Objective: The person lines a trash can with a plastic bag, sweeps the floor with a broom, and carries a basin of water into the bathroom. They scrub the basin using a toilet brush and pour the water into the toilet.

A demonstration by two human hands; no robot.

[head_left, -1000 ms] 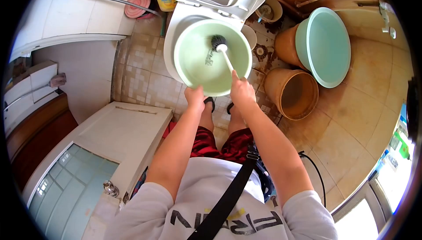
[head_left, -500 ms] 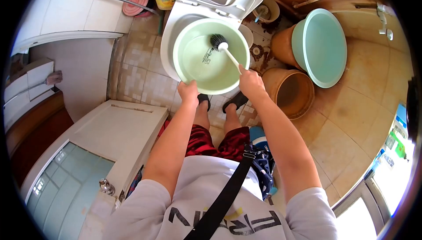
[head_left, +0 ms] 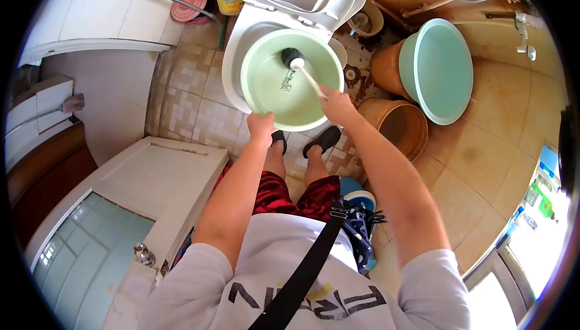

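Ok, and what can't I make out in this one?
Head view:
- End of the brush handle: covered by the right hand.
- Small print in the green basin: too small to read fully.
- Middle of the toilet: hidden by the green basin.
- Part of the white door: cut off by the dark lens border.

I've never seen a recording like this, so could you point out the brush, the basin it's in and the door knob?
Brush (head_left: pixel 298 65): head view, white base of its head.
Basin (head_left: pixel 270 96): head view, bare inside bottom.
Door knob (head_left: pixel 144 254): head view, middle of the metal knob.
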